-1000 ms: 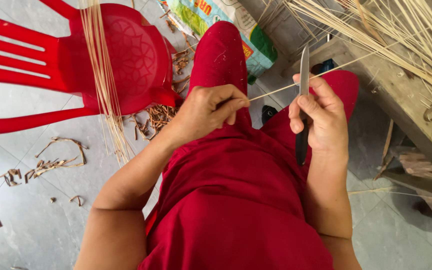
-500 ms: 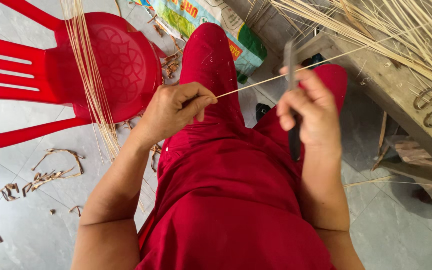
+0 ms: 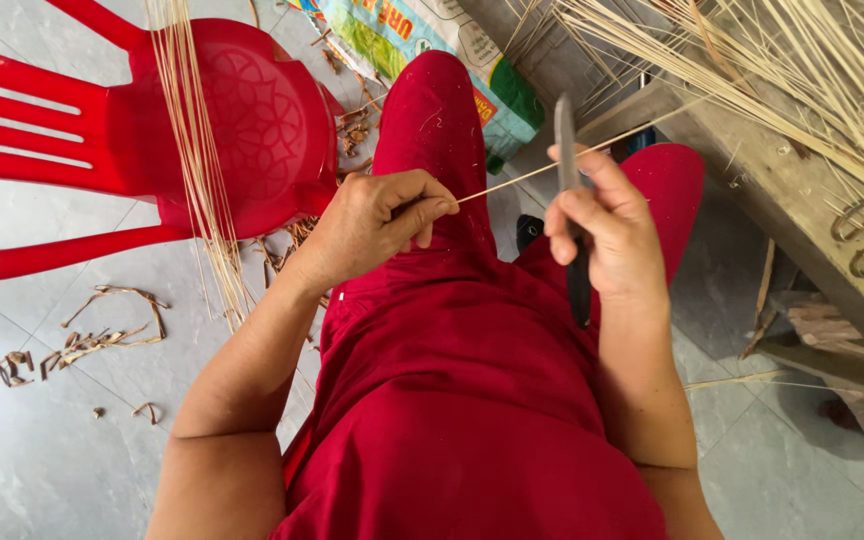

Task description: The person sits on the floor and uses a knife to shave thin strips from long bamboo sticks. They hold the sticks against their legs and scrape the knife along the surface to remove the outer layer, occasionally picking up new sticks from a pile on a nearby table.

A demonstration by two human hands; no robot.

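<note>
Two hands work over a red lap: left hand (image 3: 377, 225) pinches a thin bamboo strip (image 3: 537, 172), right hand (image 3: 602, 235) grips a knife (image 3: 570, 190) against it.

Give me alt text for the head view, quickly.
Seen from above, the left hand pinches a thin pale strip against a knife held upright in the right hand, over a red-clothed lap. A red plastic chair draped with more strips stands left.

Glossy red plastic chair (image 3: 252, 130), dull metal blade (image 3: 564, 140), matt cloth.
</note>
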